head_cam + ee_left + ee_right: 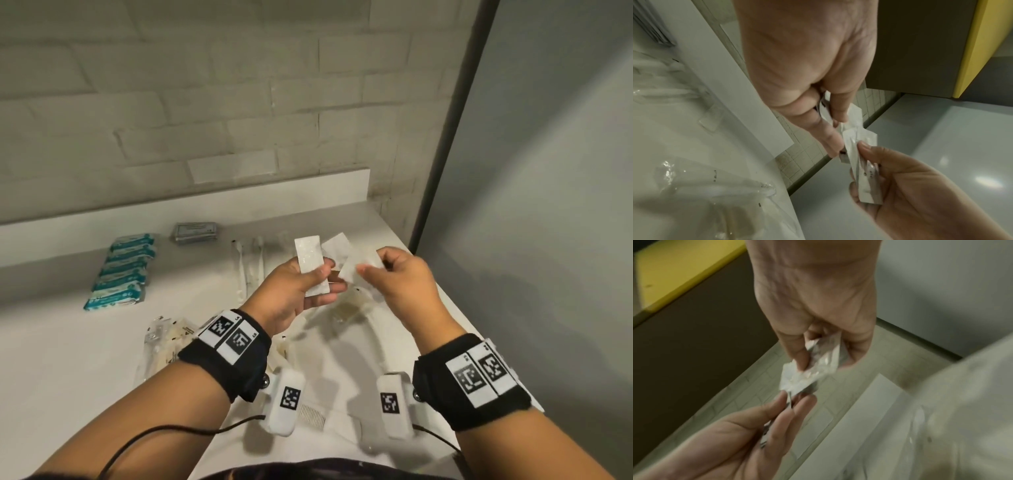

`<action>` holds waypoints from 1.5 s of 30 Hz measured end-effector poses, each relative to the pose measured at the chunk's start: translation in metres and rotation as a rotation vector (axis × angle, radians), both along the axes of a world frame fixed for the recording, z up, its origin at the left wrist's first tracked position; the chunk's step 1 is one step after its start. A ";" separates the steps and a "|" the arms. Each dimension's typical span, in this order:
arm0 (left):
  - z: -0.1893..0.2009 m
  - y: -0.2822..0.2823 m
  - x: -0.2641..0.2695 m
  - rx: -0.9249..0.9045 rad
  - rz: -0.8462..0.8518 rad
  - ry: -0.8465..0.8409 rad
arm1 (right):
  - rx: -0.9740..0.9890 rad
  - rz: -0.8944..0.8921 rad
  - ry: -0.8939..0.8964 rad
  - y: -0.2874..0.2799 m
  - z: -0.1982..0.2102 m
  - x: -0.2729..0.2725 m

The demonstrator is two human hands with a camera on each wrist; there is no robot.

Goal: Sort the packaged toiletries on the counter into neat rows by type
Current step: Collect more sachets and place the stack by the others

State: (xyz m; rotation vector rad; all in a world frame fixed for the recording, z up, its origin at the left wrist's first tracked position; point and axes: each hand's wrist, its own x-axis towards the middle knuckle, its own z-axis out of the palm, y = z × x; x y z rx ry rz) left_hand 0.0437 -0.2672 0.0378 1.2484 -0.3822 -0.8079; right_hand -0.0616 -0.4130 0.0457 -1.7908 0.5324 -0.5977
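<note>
Print on the white sachets (310, 265) is too small to read; the right wrist view is blurred.

Your bare left hand (291, 291) and bare right hand (400, 284) each end, well back from the fingers, in a wide black fabric wristband (227, 353) bearing two white square tags printed with black pixel codes (229, 337). Under each wrist hangs a white rounded plastic camera pod (284, 399) with its own code patch, fixed by a silver screw, trailing a thin black cable (164, 433) towards you.
</note>
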 end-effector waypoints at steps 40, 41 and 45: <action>0.005 -0.008 -0.014 -0.014 -0.070 0.050 | 0.745 0.404 -0.232 0.001 -0.011 -0.007; 0.005 -0.009 -0.015 0.011 -0.088 0.047 | 0.749 0.431 -0.233 0.004 -0.011 -0.006; 0.003 -0.012 -0.013 0.119 -0.147 0.023 | 0.681 0.475 -0.208 0.011 -0.009 -0.003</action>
